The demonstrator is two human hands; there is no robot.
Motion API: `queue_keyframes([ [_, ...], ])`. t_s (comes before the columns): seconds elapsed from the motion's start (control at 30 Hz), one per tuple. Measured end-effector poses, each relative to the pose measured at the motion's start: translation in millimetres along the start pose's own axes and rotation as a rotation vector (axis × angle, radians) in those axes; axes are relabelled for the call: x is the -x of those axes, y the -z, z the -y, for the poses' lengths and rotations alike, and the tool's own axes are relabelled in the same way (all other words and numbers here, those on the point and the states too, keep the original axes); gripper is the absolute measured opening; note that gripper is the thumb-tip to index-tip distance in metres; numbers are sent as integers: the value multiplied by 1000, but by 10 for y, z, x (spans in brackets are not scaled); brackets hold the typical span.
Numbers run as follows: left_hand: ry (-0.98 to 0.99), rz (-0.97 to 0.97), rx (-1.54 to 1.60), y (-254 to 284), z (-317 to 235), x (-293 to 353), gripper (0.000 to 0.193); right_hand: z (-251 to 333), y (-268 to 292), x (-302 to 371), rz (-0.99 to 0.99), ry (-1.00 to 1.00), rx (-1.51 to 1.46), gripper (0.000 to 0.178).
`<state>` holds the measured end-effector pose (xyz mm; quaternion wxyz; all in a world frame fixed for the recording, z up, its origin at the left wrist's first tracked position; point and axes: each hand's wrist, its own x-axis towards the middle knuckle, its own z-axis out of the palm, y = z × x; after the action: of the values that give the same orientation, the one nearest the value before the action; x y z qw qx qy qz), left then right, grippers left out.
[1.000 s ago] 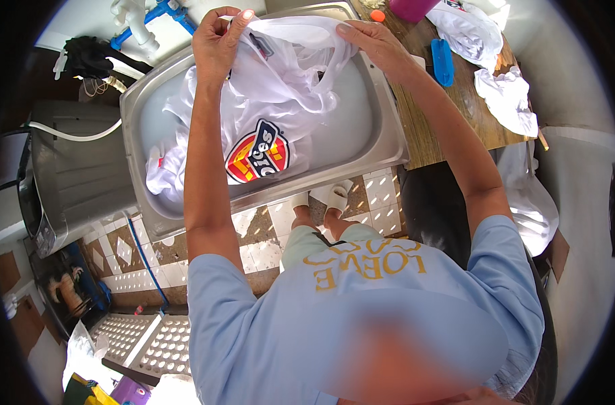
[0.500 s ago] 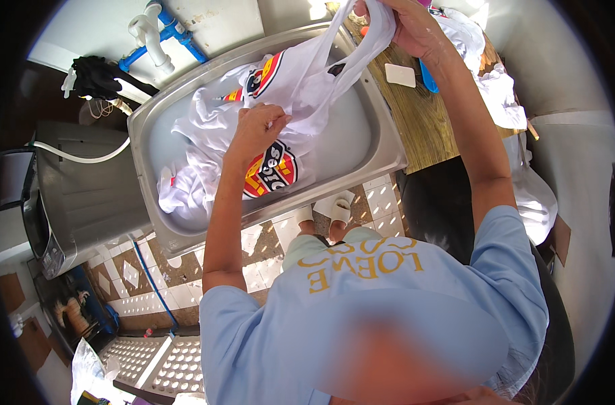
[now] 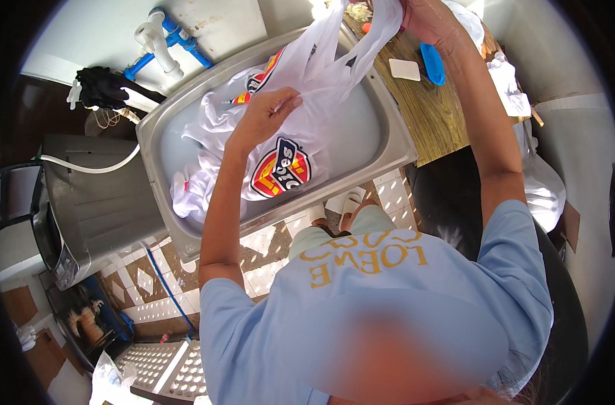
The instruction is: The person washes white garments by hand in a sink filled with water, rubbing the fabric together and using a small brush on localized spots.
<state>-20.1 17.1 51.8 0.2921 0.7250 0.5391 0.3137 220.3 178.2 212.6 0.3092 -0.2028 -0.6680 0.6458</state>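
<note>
The left hand point(image 3: 263, 116) is pinching a white garment point(image 3: 321, 128) mid-length, while the right hand point(image 3: 430, 21) is gripping its stretched upper end — partly cut off by the view's edge. The garment's lower part is lying in the steel sink point(image 3: 398, 128) — 2 red-and-yellow emblems point(image 3: 280, 169) are showing.

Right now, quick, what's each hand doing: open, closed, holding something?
Left hand: closed, apparently pinching the white printed shirt over the sink.
Right hand: closed on the shirt's raised end; fingers partly hidden.
</note>
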Motion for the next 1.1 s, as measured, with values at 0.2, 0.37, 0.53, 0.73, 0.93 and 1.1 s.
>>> queue_keyframes([
  [0.2, -184, -208, 200, 296, -240, -565, 25, -1202, -503, 84, 84, -67, 717, 47],
  [0.37, -16, -443, -485, -377, 500, -408, 46, -1940, -381, 58, -109, -214, 970, 35],
  [0.53, 262, -412, -507, -714, 600, -486, 47, -2613, -434, 80, -118, -195, 1092, 23],
  [0.73, 444, -283, -646, -846, 713, -764, 47, -3344, -458, 123, -126, -372, 1150, 31],
  [0.93, 522, -453, -627, -987, 1152, -680, 50, -3496, -497, 57, -78, -405, 1101, 33],
  [1.1, 552, -191, -406, -819, 1020, -752, 78, -3065, -226, -4, -65, -467, 703, 36],
])
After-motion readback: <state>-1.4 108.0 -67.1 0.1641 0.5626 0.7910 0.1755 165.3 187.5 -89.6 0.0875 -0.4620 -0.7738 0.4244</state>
